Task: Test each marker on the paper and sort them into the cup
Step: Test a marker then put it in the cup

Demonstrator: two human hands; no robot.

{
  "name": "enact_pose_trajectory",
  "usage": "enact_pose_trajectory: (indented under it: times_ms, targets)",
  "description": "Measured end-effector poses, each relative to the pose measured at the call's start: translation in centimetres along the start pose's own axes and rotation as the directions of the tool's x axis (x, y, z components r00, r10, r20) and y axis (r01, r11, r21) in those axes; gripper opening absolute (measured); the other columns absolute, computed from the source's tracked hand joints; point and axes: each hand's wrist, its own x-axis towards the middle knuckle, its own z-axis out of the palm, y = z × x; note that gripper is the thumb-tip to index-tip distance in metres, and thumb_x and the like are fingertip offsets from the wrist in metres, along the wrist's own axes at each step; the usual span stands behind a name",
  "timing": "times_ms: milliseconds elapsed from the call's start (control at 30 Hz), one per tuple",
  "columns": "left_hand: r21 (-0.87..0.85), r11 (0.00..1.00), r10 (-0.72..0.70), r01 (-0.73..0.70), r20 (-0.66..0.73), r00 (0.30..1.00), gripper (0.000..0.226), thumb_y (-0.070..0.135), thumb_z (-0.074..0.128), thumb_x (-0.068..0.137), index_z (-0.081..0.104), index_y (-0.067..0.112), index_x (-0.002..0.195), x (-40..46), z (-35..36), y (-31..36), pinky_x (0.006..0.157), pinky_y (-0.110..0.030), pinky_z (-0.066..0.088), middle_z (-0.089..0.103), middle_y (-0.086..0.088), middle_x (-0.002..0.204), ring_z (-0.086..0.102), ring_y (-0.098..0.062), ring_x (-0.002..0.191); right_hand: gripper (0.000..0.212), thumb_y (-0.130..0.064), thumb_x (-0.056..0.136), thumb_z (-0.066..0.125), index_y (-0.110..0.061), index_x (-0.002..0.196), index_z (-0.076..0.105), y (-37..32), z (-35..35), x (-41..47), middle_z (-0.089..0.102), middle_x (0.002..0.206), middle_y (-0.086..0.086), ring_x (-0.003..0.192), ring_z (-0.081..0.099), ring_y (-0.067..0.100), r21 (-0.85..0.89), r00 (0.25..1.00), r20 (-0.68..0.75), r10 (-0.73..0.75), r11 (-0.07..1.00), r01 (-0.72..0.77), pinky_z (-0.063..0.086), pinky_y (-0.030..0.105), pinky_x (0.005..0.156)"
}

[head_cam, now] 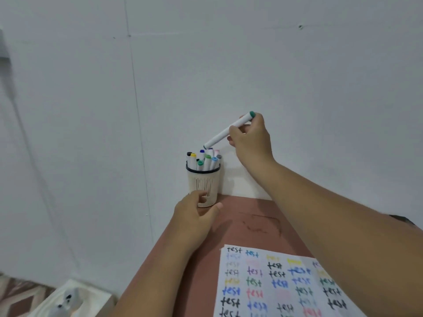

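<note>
Green-capped marker (229, 130) tilted just above the crowded cup (203, 179), pinched in the right hand (249, 138); best lowered nose-first into a gap between caps, left hand (194, 216) curled round the cup's base, steadying it on the surface (251, 227) beyond the paper (281, 284).

cup (203, 183) at table's (247, 229) far corner, paper (281, 284) nearer, right
</note>
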Motion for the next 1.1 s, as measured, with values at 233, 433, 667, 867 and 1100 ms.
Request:
enact_pose_trajectory:
  times_ms: [233, 433, 667, 867, 1100]
  targets:
    - [0.038, 0.999, 0.027, -0.025, -0.058, 0.998, 0.049, 0.065, 0.064, 0.079, 0.056, 0.044, 0.122, 0.9, 0.8, -1.2, 0.094, -0.035, 0.052, 0.057, 0.024, 0.113, 0.058, -0.004, 0.109, 0.007, -0.023, 0.095, 0.056, -0.018, 0.092, 0.054, 2.5, 4.2, 1.9, 0.060, 0.091, 0.000, 0.078, 0.057, 0.018, -0.373, 0.951, 0.306, 0.049, 0.925, 0.073, 0.043, 0.029, 0.060]
    - [0.060, 0.998, 0.037, -0.035, -0.034, 0.999, 0.052, 0.069, 0.060, 0.078, 0.054, 0.045, 0.124, 0.8, 1.1, -1.2, 0.096, -0.033, 0.050, 0.055, 0.025, 0.113, 0.054, 0.002, 0.110, 0.040, -0.034, 0.094, 0.054, -0.016, 0.060, 0.041, 3.6, 5.1, 2.3, 0.048, 0.079, 0.006, 0.081, 0.046, 0.028, -0.485, 0.935, 0.323, 0.147, 0.874, 0.030, 0.033, 0.034, 0.063]
    - [0.097, 0.983, 0.150, -0.156, 0.066, 0.986, 0.059, 0.068, 0.060, 0.082, 0.050, 0.043, 0.134, -0.6, 1.4, 1.7, 0.096, -0.025, 0.045, 0.054, 0.024, 0.126, 0.050, 0.004, 0.117, 0.040, -0.048, 0.093, 0.063, -0.019, 0.121, 0.071, 3.1, 1.2, 1.0, 0.063, 0.125, 0.001, 0.109, 0.062, 0.021, -0.336, 0.947, 0.304, 0.102, 0.942, 0.006, 0.051, 0.035, 0.088]
    - [0.040, 0.975, 0.205, -0.216, 0.193, 0.960, 0.067, 0.069, 0.062, 0.080, 0.047, 0.040, 0.138, -1.7, 3.1, 4.7, 0.104, -0.031, 0.044, 0.050, 0.024, 0.133, 0.044, 0.003, 0.123, 0.037, -0.036, 0.096, 0.061, 0.001, 0.099, 0.066, 2.9, -7.9, -1.0, 0.068, 0.100, 0.017, 0.079, 0.053, 0.028, -0.477, 0.943, 0.262, 0.206, 0.877, -0.059, 0.043, 0.035, 0.071]
    - [0.134, 0.934, 0.235, -0.330, 0.467, 0.852, 0.074, 0.072, 0.064, 0.078, 0.042, 0.042, 0.142, -2.7, 6.2, 7.1, 0.101, -0.031, 0.044, 0.050, 0.019, 0.138, 0.045, -0.001, 0.124, 0.025, -0.023, 0.090, 0.066, 0.000, 0.085, 0.070, 6.9, -16.4, -2.6, 0.072, 0.083, 0.016, 0.064, 0.052, 0.023, -0.783, 0.888, 0.089, 0.451, 0.582, -0.217, 0.041, 0.030, 0.061]
